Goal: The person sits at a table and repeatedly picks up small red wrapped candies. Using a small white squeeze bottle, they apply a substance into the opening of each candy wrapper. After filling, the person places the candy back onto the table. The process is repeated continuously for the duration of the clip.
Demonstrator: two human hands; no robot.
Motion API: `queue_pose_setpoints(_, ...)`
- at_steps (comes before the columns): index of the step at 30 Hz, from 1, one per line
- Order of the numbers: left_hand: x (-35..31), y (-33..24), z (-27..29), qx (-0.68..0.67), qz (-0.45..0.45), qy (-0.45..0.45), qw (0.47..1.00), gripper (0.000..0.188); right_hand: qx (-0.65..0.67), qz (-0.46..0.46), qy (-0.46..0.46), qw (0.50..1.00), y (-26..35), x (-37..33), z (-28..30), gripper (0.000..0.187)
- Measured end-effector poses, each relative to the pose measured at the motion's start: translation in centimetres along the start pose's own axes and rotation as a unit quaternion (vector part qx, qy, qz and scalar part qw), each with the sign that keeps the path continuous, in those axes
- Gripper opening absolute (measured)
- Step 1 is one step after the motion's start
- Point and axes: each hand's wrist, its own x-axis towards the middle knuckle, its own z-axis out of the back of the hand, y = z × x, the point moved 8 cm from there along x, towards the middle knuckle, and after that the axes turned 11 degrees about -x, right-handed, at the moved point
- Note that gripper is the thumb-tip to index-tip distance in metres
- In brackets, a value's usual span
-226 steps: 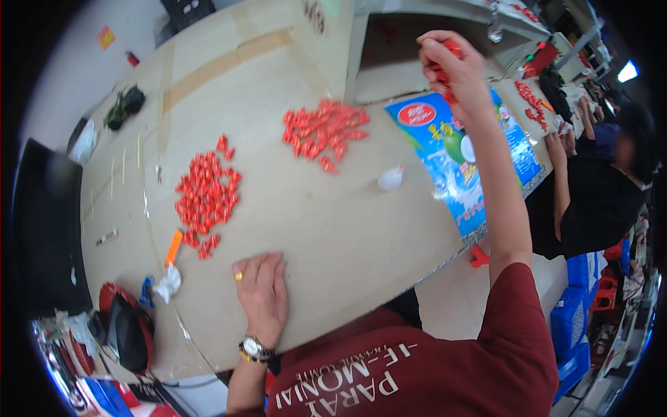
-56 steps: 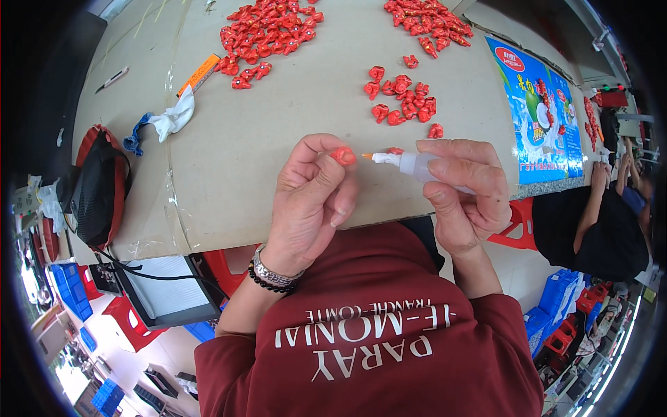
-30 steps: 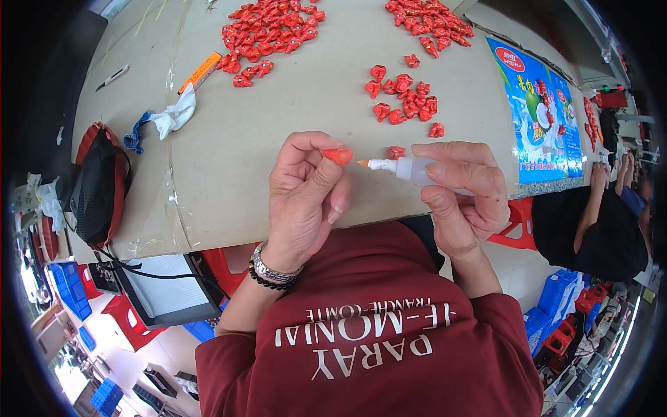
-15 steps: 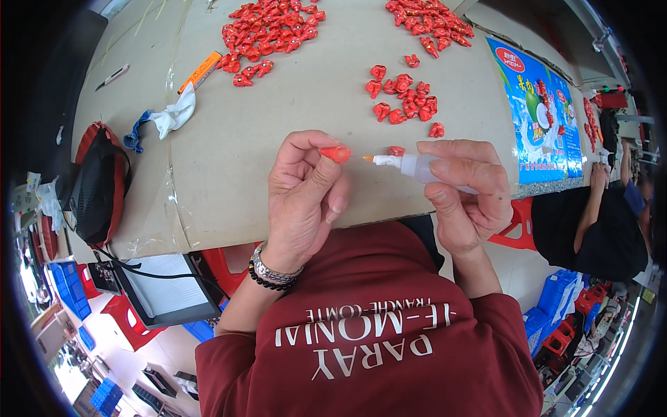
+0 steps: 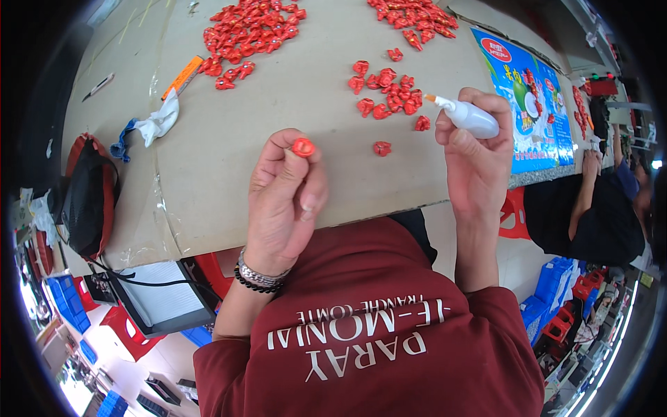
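Note:
My left hand (image 5: 288,187) pinches a small red piece (image 5: 303,147) between thumb and fingertips, its round hollow end showing. My right hand (image 5: 479,142) is closed around a whitish squeeze bottle (image 5: 474,119) with a white neck and thin orange-brown tip, tilted up to the left. The bottle's tip is well apart from the red piece. One loose red figure (image 5: 382,148) lies on the table between my hands. A small group of similar red figures (image 5: 394,97) lies just beyond, close to the bottle's tip.
Two larger heaps of red figures, a left heap (image 5: 250,35) and a right heap (image 5: 417,17), lie at the table's far side. An orange box (image 5: 183,76), a white cloth (image 5: 160,121), a cutter knife (image 5: 99,86) and a dark bag (image 5: 94,187) are leftward. A blue printed sheet (image 5: 524,104) lies right.
My right hand has drawn the bottle away from the red piece, up and to the right. My left hand has shifted slightly left, turning the piece's hollow end into view.

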Motion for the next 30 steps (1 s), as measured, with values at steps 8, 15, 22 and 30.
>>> queue_pose_setpoints(8, -0.2, 0.0, 0.8, -0.014, 0.021, 0.010, 1.000, 0.017, -0.106, -0.161, -0.015, 0.981, -2.4, -1.6, 1.1, 0.037)
queue_pose_setpoints(15, -0.7, 0.7, 0.6, 0.014, 0.035, 0.003, 0.999, 0.016, -0.565, 0.034, 0.062, 0.822, -0.9, -2.1, -2.5, 0.026)
queue_pose_setpoints(22, -1.1, 0.9, 0.8, 0.050, 0.029, -0.021, 0.998, 0.015, -0.643, 0.070, 0.078, 0.758, -2.3, -3.3, -4.2, 0.014)
queue_pose_setpoints(30, -1.2, 0.8, 0.7, 0.113, -0.010, -0.021, 0.993, 0.018, -0.438, -0.065, 0.060, 0.895, -2.6, -3.3, -3.8, 0.015)
